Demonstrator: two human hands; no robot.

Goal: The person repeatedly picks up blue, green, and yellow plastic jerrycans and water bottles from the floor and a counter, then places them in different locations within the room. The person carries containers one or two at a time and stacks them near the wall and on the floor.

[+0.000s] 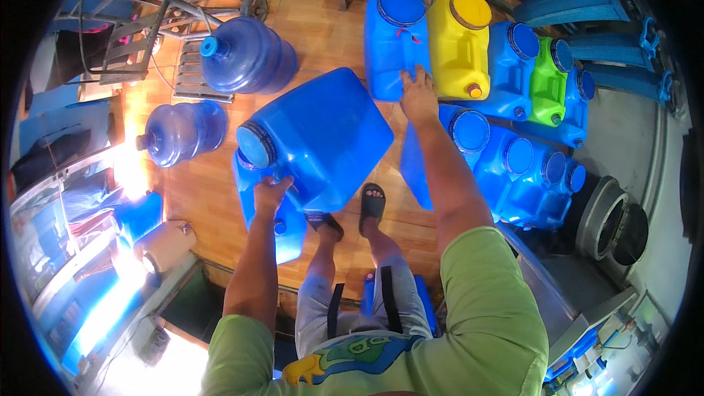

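Note:
My left hand (273,195) is closed on the handle of a large blue water jug (330,132). That jug is tilted in front of me, its round screw cap pointing left. Partly hidden beneath and beside it stands another blue jug (287,240). My right arm is stretched forward, and the right hand (419,97) has its fingers curled at the near end of an upright blue jug (381,66) with a wide blue lid. Just right of that hand stands a yellow jug (453,55) with a small orange cap.
Several blue jugs (513,169) and a green one (548,84) stand in rows on the right. Two round clear-blue bottles (253,59) lie at the left, one by a slatted metal cart (198,70). A dark round machine part (605,216) sits far right. Tiled floor (213,213) surrounds my feet.

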